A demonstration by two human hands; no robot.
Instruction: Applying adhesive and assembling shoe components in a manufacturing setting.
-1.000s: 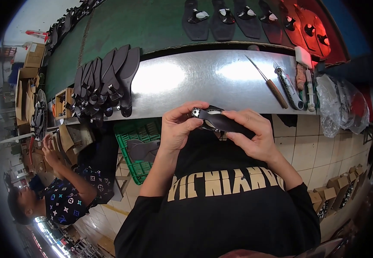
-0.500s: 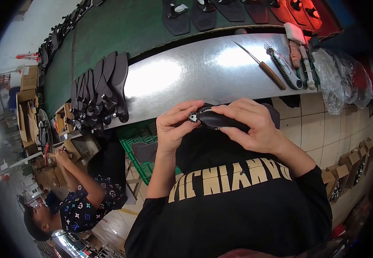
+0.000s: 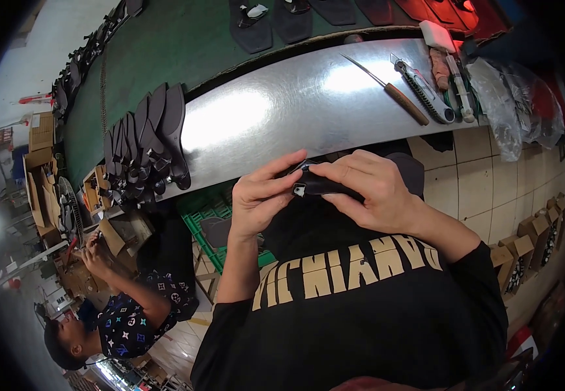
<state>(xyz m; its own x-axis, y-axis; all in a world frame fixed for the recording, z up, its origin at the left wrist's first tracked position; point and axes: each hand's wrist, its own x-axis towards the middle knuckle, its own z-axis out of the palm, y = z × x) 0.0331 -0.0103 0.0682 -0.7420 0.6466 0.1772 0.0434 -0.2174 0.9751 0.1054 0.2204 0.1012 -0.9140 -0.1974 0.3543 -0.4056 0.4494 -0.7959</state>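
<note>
A black sandal (image 3: 325, 187) is held between my two hands, just off the near edge of the metal worktop. My left hand (image 3: 256, 199) pinches toward its left end, where a small square end with a pale inside (image 3: 300, 190) shows. From the right, my right hand (image 3: 373, 186) grips the body, thumb below and fingertips on top, meeting the left fingers. Past my right knuckles the flat dark sole (image 3: 408, 172) sticks out. My fingers hide much of the strap area.
On the metal worktop (image 3: 243, 140) lie a wood-handled awl (image 3: 405, 104), a utility knife (image 3: 429, 98) and a syringe (image 3: 461, 91). Stacked sandals (image 3: 145, 143) stand at its left end. Beyond runs a green conveyor belt (image 3: 165, 49) with soles. A green crate (image 3: 214, 260) sits below; a co-worker (image 3: 132, 313) works at left.
My fingers have shifted on the sandal, and its pale-ended tip sits slightly lower and turned. The head view has moved a little. At left, the co-worker's hands are a bit lower.
</note>
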